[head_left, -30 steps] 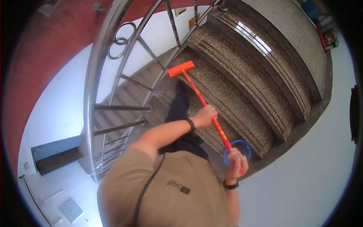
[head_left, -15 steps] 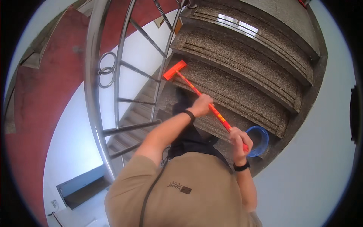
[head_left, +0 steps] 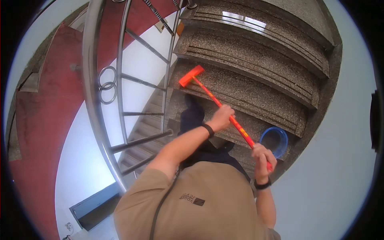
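Both my hands, left (head_left: 221,117) and right (head_left: 262,157), stay clenched on the broom (head_left: 218,105); its head has slid left along the step (head_left: 256,90), sweeping on.

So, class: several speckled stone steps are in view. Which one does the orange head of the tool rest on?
The orange head rests on the step just above the one bearing the blue bucket; the higher steps are bare.

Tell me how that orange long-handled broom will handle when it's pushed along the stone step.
The broom probably stays stiff: its thin handle runs straight between the left hand and right hand. It looks light for its length. The narrow head may twist on the speckled step.
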The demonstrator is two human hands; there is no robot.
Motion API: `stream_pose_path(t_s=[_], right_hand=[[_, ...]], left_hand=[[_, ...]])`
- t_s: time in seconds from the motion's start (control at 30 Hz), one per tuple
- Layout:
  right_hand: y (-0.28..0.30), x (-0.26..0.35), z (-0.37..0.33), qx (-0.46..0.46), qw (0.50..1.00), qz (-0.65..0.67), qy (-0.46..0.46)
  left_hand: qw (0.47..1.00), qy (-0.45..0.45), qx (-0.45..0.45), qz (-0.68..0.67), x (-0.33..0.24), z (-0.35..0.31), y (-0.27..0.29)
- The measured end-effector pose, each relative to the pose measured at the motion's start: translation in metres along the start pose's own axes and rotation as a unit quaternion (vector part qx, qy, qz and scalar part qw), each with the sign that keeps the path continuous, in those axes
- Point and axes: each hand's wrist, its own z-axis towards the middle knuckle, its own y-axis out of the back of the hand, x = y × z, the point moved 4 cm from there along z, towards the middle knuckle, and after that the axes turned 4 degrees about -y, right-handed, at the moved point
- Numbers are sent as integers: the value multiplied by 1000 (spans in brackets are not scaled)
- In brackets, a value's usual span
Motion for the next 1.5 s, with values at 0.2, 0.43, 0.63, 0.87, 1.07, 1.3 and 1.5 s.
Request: stream_pose_path(t_s=[0.2, 0.43, 0.63, 0.87, 1.07, 1.3, 1.5], right_hand=[[-53, -27, 63, 49, 999, 20, -15], [-16, -19, 54, 19, 998, 51, -23], [45, 27, -14, -64, 997, 48, 13], [39, 34, -24, -51, 998, 29, 9], [-21, -11, 17, 47, 998, -30, -17], [-58, -20, 21, 116, 992, -26, 40], [24, 9, -32, 2, 1000, 14, -25]], left_hand=[[995, 48, 71, 57, 81, 25, 44], [993, 35, 91, 60, 52, 35, 15], [995, 9, 99, -16, -43, 15, -42], [996, 26, 73, -46, -54, 5, -32], [998, 25, 49, 33, 36, -2, 21], [991, 30, 123, 53, 64, -10, 52], [993, 3, 117, 24, -15, -21, -18]])
